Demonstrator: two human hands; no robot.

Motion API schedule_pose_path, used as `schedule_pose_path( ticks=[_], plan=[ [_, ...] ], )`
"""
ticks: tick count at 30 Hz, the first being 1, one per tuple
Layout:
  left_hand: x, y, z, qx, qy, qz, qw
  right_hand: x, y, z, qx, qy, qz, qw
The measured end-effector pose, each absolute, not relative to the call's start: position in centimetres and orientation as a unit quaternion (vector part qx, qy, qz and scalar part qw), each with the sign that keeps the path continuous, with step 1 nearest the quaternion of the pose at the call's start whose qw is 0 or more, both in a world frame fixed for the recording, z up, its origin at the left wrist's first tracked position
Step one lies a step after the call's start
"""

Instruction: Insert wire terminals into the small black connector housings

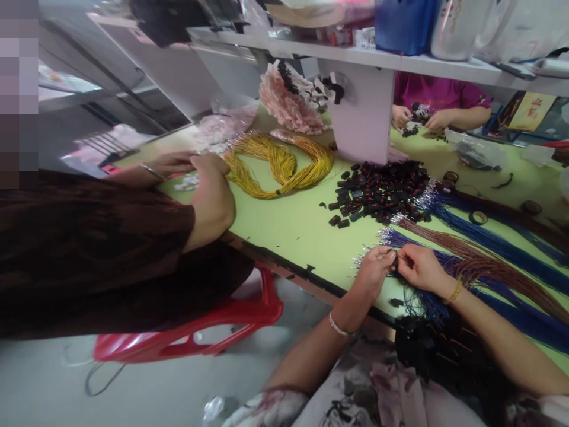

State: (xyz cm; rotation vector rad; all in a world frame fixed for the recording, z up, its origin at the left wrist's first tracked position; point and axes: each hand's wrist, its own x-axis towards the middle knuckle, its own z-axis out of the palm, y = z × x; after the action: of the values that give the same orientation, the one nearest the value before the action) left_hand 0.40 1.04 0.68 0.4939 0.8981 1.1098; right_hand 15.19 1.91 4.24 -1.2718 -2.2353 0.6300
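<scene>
- At the near edge of the green table (275, 228), the left hand (377, 270) and right hand (420, 267) meet, thumb and fingers of each pinched on one small dark piece (393, 261) held between them.
- The step in hand seems to be close fingertip work on that piece; it is too small and blurred to tell whether a wire end is joined to it.
- From this hold, the next move would call for two steady pinches kept in line, with light pressure.
- Just beyond the hands, silver-tipped wires lie in bundles, brown wires (493, 264) and blue wires (484, 237) among them, trailing off to the right.
- Further back sits a heap of black blocks (382, 193), some with orange marks; another loose black piece (396, 302) lies near the edge, below the hands.
- Well apart to the left, a co-worker's hands (213, 165) are near the yellow wires (313, 166); another person in a purple top (453, 89) works across the table.
</scene>
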Motion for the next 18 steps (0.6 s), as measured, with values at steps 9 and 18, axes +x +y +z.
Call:
schedule_pose_path(
  ticks=[9,18],
  plan=[
    [0.6,1.8,0.5,0.206,0.407,0.487,0.745,20.2,10.2,3.5,-0.663,-0.727,0.09,0.153],
    [0.5,1.8,0.1,0.205,0.398,0.486,0.751,21.5,11.3,1.6,-0.611,-0.768,0.13,0.14]
  ],
)
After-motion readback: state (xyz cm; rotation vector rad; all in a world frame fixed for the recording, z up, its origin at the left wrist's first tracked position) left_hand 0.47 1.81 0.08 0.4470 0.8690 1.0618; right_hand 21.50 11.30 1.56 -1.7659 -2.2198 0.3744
